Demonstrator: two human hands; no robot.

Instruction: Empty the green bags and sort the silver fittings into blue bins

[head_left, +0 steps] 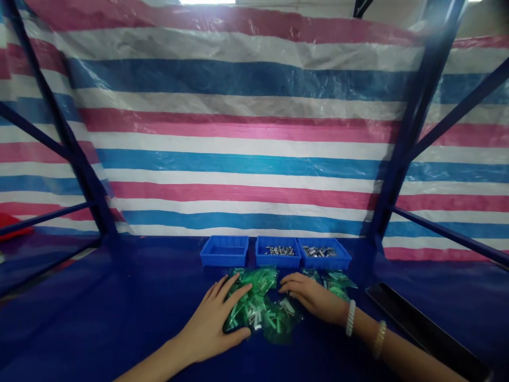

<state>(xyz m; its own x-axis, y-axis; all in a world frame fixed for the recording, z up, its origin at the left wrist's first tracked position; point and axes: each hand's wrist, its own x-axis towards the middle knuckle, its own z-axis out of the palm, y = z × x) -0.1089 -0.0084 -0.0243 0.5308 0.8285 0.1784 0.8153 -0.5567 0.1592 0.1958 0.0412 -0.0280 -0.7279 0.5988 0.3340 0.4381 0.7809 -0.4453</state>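
Dark blue desk (119, 318), green clear packets (262, 281) heaped at its middle, each with small pale strips inside. Left hand (217, 315) on the left side of the heap, palm down, fingers spread wide and thumb well apart from them, lying over the edge of the packets; no firm grip seen. Right hand (308, 294) just right of the heap, fingers bent slightly and held close together, pointing left; whether they pinch anything underneath, cannot tell. White bracelet (350, 318) at that wrist, paler beaded bracelet (379, 339) farther up the forearm. Second, smaller group of green packets (338, 286) beyond the right hand, to the right. Far side of desk: three blue trays in a row, left tray (223, 260) slightly apart, middle tray (278, 261) and right tray (328, 263) side by side, both holding small metal parts (281, 250). Long dark flat object (425, 329) lies near right. Striped sheet (254, 167) hangs behind.
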